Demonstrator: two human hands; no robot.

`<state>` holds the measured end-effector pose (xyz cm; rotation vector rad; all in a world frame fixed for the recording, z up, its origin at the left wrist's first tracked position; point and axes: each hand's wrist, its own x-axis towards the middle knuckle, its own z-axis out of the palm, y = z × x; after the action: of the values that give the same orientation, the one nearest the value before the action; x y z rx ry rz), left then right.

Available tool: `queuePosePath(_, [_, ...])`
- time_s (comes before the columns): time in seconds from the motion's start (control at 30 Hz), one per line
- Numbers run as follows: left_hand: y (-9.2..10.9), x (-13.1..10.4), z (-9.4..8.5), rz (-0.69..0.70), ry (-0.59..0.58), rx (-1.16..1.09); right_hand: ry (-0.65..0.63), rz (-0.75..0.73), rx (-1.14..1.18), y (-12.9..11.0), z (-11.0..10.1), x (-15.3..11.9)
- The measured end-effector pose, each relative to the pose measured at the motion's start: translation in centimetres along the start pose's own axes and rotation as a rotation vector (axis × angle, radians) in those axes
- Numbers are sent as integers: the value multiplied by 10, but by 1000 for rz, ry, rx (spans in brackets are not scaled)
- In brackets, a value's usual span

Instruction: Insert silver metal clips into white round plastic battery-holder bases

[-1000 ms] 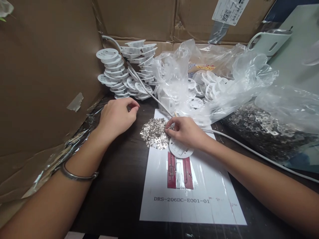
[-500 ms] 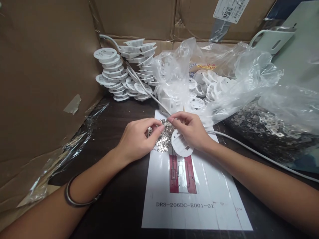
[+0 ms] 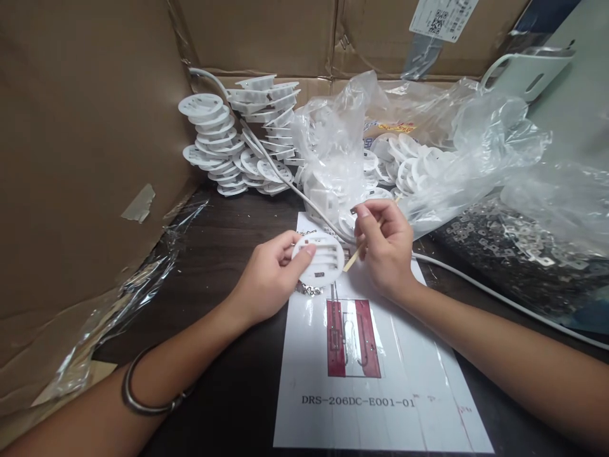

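Note:
My left hand (image 3: 273, 273) grips a round white plastic disc (image 3: 323, 257) with slots, its thumb on the face. One small metal piece sits in a slot near the disc's lower edge. Between thumb and forefinger, my right hand (image 3: 387, 244) pinches a small metal clip (image 3: 353, 210). A thin wooden stick (image 3: 352, 259) also passes through that hand, pointing down toward the disc. Partly hidden behind the disc, a heap of small metal clips (image 3: 310, 290) lies on a printed sheet (image 3: 385, 419).
Stacks of white discs (image 3: 209, 136) stand at the back left. A clear plastic bag (image 3: 333, 139) with discs is behind my hands. To the right lies a bag of metal clips (image 3: 518, 254). A grey cable (image 3: 476, 279) crosses the table; cardboard (image 3: 85, 127) walls the left.
The white disc has passed from beside my right hand into my left hand. My right hand has moved right and lifted, holding a clip and the stick, which now shows clearly.

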<state>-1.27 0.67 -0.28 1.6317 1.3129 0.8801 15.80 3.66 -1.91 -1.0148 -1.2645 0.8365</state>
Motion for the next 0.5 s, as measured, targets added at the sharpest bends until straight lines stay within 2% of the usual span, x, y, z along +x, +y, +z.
queuePosePath(0.07, [-1,4,-2,-73,36,-127,-9,-42,9,1,-3,-1])
queuePosePath(0.13, [0,7,-2,-115,69,-206,-78,-90,-17,1,-4,-4])
queuePosePath(0.27, [1,9,-1,-130,116,-292,-178,-142,-77,0,-4,-11])
queuePosePath(0.5, [3,6,0,-141,160,-339,-210,-78,-112,-5,-5,-19])
